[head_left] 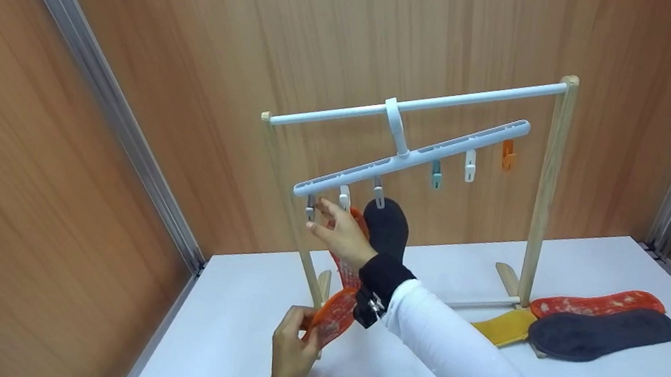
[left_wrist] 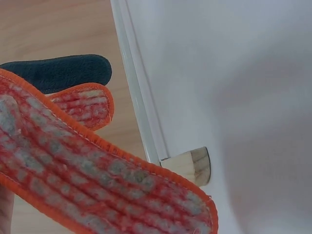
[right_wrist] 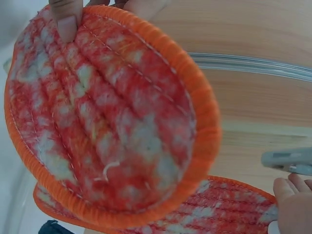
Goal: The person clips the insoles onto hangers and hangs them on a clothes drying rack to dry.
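My left hand (head_left: 296,345) pinches a red patterned insole with orange edging (head_left: 332,319), which fills much of both wrist views. Thumb on its face, the hand holds it low at the left of the rack. Up at the hanger's left end, my right hand (head_left: 343,232) reaches with loosely extended fingers beside a grey clip (head_left: 310,209); whether they touch it I cannot tell. A second red insole (head_left: 347,270) hangs behind that hand, partly hidden, near a white clip (head_left: 344,197). Beside it a dark insole (head_left: 386,224) hangs from another clip (head_left: 378,194).
The white hanger (head_left: 450,150) hooks over the bar (head_left: 479,98) of a wooden rack, tilted up to the right. Teal (head_left: 436,176), white (head_left: 470,166) and orange (head_left: 508,156) clips hang from it. Red (head_left: 601,302), dark (head_left: 604,334) and yellow (head_left: 505,328) pieces lie at the table's right.
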Demonstrator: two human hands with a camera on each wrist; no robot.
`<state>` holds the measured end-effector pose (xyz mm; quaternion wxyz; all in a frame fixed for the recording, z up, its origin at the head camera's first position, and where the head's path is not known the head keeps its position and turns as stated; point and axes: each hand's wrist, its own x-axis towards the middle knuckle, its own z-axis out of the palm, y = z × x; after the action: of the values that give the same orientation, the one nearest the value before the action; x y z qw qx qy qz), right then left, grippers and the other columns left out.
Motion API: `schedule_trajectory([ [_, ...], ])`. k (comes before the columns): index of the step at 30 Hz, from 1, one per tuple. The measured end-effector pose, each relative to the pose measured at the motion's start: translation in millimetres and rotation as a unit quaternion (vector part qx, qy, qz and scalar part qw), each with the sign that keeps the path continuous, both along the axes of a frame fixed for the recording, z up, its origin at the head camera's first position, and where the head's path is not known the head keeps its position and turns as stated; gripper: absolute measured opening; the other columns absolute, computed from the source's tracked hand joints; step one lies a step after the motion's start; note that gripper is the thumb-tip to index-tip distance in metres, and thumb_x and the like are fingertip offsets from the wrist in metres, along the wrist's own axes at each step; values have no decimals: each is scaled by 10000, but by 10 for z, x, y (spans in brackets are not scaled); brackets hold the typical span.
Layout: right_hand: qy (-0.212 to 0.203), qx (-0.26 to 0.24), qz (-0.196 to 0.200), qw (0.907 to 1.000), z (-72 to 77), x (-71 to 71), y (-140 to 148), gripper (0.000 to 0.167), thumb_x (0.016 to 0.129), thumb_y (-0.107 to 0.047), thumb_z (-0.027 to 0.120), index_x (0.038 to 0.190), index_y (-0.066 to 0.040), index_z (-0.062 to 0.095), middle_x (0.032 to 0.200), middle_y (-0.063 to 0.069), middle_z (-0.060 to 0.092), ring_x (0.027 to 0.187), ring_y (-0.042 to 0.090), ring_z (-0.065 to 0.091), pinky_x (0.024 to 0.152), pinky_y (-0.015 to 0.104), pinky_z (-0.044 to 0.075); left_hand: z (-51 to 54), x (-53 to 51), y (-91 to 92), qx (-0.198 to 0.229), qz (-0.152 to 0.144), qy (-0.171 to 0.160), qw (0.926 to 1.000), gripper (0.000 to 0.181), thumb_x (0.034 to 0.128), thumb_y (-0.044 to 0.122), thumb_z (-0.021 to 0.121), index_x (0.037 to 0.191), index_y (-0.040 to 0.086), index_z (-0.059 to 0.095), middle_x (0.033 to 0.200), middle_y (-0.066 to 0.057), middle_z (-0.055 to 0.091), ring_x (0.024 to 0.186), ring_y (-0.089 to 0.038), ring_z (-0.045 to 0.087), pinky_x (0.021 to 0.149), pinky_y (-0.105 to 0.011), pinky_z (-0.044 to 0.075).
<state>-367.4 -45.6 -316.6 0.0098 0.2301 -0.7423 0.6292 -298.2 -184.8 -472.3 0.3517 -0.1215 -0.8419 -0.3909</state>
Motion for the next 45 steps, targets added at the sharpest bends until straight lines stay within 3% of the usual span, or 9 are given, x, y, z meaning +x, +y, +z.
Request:
schedule_trajectory([
  [6,102,-96,-80,9999,-10,-27,-28,533,955,-164,549,1433,-43,347,1450,147,403,1329,321,376,1059,420,357,-41,-27,-27,-2,-106,428,9990,351,638,-198,641,853,78,614,807,23,593,691,-85,575,602,-240,519],
  [9,158,-126,-141,9997,-7,-23,-40,499,950,-153,556,1407,-42,390,1429,153,424,1309,329,393,1051,425,370,-51,-33,-37,13,-91,486,9988,344,633,-196,639,845,73,614,802,17,593,685,-104,585,597,-242,520],
  [15,136,-131,-237,9995,-10,15,-59,435,954,-148,551,1369,-66,452,1422,140,434,1317,317,388,1051,422,369,-49,-32,-50,251,44,163,9995,305,671,-173,644,844,75,611,810,15,591,695,-122,591,596,-233,523],
  [26,425,-501,-197,9976,-73,-4,-33,342,969,-144,524,1296,-42,523,1360,132,504,1249,295,484,1037,402,386,14,-105,-93,643,18,-130,9978,263,701,-172,642,855,39,607,825,-31,601,734,-224,606,618,-253,524],
  [30,437,-633,-200,9968,-73,-25,1,310,965,-126,528,1254,-16,544,1303,158,544,1193,285,535,1014,389,413,49,-137,-87,775,41,-148,9969,246,716,-159,653,854,40,611,817,-24,601,743,-208,608,624,-257,526],
  [37,455,-565,-567,9958,-60,-55,9,253,965,-121,526,1182,-5,585,1158,147,620,1083,302,573,961,365,465,94,-271,-127,1169,-115,-275,9927,227,721,-143,657,843,42,612,792,-22,607,739,-179,598,624,-276,528],
  [45,650,-469,-752,9939,-85,-55,-21,281,966,-156,532,1213,-26,561,1214,130,595,1119,271,572,989,378,441,126,-393,-176,1412,-274,-415,9887,210,728,-126,673,848,36,612,780,-30,621,729,-147,589,622,-259,516],
])
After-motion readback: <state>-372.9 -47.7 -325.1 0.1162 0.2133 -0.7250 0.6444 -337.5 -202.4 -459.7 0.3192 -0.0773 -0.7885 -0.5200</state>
